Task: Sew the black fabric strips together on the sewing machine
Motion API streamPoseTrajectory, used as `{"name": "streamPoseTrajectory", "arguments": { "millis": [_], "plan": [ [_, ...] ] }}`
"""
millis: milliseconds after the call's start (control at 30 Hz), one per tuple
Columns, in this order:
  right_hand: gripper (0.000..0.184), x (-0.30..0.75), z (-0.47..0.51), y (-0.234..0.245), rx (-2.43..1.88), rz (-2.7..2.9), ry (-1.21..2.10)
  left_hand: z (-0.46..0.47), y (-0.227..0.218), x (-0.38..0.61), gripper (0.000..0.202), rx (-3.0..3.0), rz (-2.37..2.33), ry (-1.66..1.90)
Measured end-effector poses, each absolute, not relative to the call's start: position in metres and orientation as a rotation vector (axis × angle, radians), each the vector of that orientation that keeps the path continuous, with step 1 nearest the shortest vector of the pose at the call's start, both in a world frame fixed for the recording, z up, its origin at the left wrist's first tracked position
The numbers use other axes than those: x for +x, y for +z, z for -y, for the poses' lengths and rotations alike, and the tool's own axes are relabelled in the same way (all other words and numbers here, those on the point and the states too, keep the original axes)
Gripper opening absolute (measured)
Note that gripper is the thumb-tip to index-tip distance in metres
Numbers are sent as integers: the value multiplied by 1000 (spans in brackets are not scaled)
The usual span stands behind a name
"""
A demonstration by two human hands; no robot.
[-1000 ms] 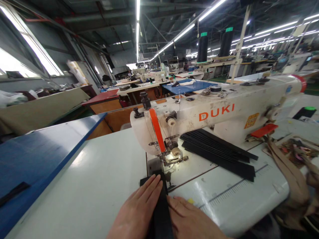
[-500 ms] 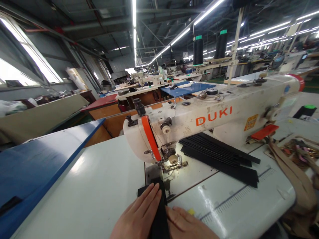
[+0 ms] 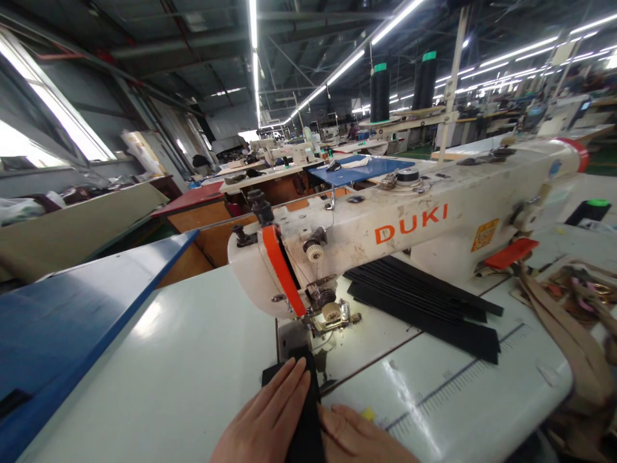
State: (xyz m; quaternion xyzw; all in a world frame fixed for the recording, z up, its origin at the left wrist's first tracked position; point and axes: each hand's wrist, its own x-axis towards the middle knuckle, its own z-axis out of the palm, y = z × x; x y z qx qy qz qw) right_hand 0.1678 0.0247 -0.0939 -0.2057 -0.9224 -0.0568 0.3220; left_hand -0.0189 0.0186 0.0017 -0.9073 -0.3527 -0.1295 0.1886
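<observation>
Pressing a black strip [image 3: 307,434] at a sewing machine [image 3: 409,222]

At three o'clock, a shallow tray [image 3: 549,269] holds jumbled small bits [image 3: 583,292], some pink or gold-coloured, too blurred to name; tan straps [image 3: 559,321] hang over its edge. The strip lies at six o'clock on the table [image 3: 207,347], narrow, plain and matt, a black corner [image 3: 270,373] jutting toward nine o'clock. The left hand [image 3: 270,411] lies flat on it, fingers straight and together. The right hand [image 3: 359,434] touches its right edge; whether it clamps cannot be told.
</observation>
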Motion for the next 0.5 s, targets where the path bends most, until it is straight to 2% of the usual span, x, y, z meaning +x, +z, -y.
{"name": "streamPoseTrajectory", "arguments": {
  "millis": [267,500],
  "plan": [
    [30,177,-26,-74,-485,2439,-253,-19,10,-15,47,-2508,1001,-347],
    [23,209,-13,-63,-430,2383,-425,-20,6,-10,51,-2450,1022,-392]
  ]
}}
